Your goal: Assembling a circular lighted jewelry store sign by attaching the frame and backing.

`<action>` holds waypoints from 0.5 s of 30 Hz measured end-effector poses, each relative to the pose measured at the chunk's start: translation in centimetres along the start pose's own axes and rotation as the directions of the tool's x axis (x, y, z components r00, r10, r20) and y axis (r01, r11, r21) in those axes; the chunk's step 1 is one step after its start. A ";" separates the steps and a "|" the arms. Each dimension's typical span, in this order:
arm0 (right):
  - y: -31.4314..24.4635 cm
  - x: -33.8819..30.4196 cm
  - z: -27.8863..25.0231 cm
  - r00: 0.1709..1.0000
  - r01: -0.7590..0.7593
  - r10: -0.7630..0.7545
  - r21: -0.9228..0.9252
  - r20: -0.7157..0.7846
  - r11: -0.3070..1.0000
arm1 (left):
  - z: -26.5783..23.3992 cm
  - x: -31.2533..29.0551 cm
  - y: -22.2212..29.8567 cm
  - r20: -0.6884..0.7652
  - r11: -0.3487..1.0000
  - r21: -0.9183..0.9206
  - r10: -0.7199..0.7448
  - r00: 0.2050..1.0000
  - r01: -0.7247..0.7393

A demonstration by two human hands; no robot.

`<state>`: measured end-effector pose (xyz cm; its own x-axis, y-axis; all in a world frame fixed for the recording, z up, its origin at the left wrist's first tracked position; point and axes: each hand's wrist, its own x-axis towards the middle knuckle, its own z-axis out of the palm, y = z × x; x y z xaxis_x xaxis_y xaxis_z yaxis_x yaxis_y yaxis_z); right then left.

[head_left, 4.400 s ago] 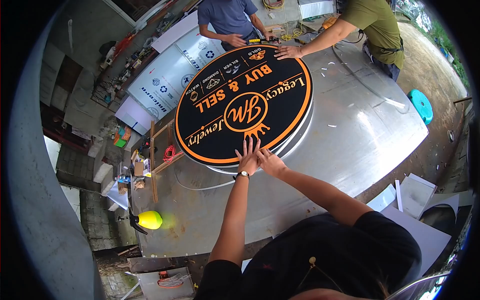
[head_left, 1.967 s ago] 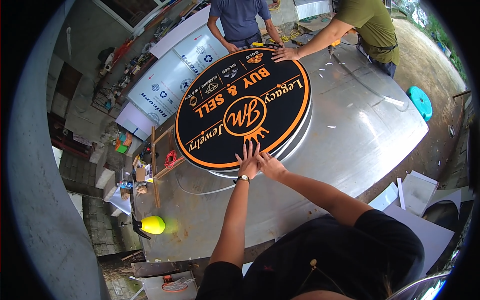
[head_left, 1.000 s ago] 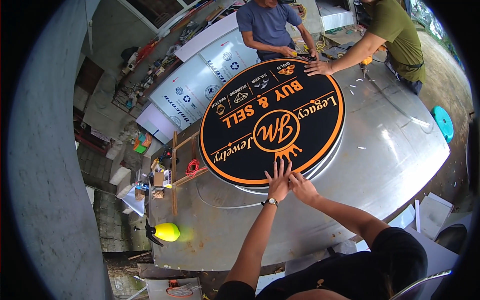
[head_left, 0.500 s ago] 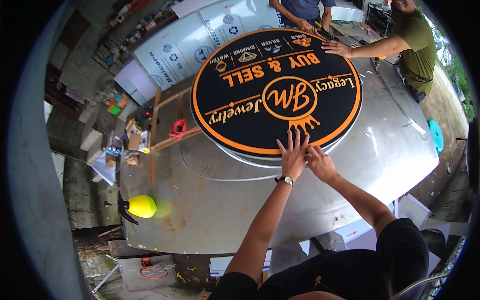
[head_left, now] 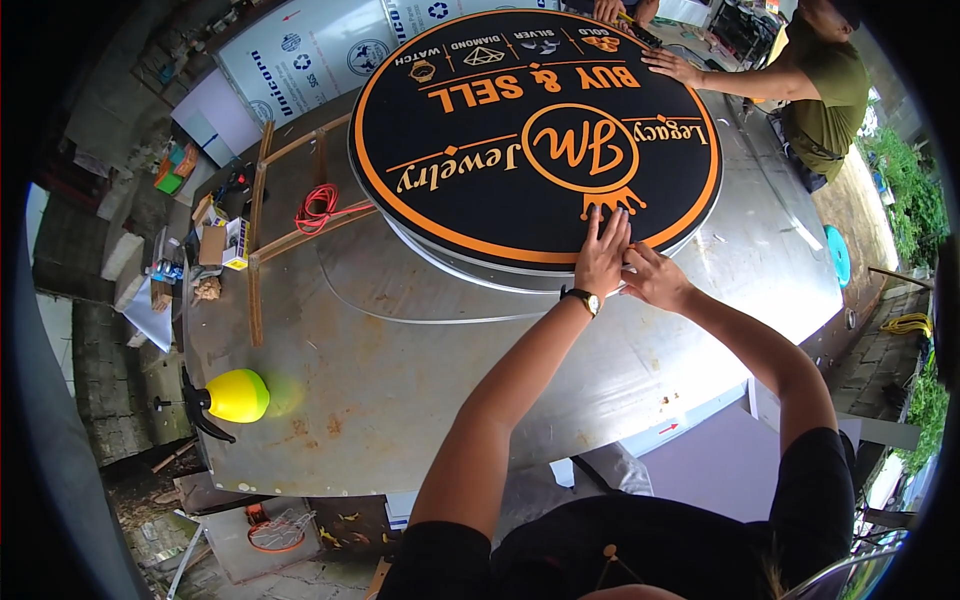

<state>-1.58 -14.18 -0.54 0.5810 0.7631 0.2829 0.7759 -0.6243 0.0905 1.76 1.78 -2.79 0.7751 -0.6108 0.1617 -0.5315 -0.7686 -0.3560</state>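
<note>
A large round black sign with an orange border lies raised above the metal table, its lettering upside down from my side. My left hand rests flat on the sign's near edge, below the crown figure, fingers stretched out and a watch on its wrist. Right beside it, my right hand is closed at the sign's rim, thumb and fingers bent together. Whatever is between those fingers, if anything, is hidden. Across the sign, a co-worker's hand lies on its far right edge.
On the metal table stand a yellow-green spray bottle, a wooden frame and a coiled red cable. Small boxes sit at the left edge. Another person's hands show beyond the sign. Film-covered panels lean behind.
The whole view has shifted, and the sign sits higher and further left in it. My hands stay together at its near rim. The co-worker at the right has turned their head.
</note>
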 end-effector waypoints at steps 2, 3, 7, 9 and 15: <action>-0.2 -0.1 0.3 0.999 -0.017 0.017 0.019 0.027 1.000 | 0.4 0.4 -0.6 -0.079 0.988 0.089 0.130 0.988 -0.123; -0.5 -0.1 0.5 0.998 -0.051 0.051 0.021 0.021 0.998 | 0.8 0.6 -1.1 -0.074 0.989 0.085 0.129 0.989 -0.122; -1.6 -0.2 1.0 0.986 -0.165 0.166 0.074 -0.006 0.984 | 1.5 0.7 -2.7 -0.108 0.945 -0.133 0.285 0.953 -0.298; -1.9 -0.4 1.2 0.979 -0.205 0.205 0.103 0.017 0.973 | 1.4 0.9 -2.8 -0.126 0.917 -0.224 0.310 0.942 -0.331; -2.5 0.0 1.0 0.954 -0.301 0.300 0.133 0.030 0.944 | 1.9 0.9 -2.9 -0.153 0.877 -0.350 0.292 0.944 -0.329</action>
<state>-3.30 -12.46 -1.75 0.7939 0.5456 0.2683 0.5905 -0.7970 -0.1268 4.64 3.79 -3.36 0.5237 -0.8305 0.1898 -0.8406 -0.5400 -0.0435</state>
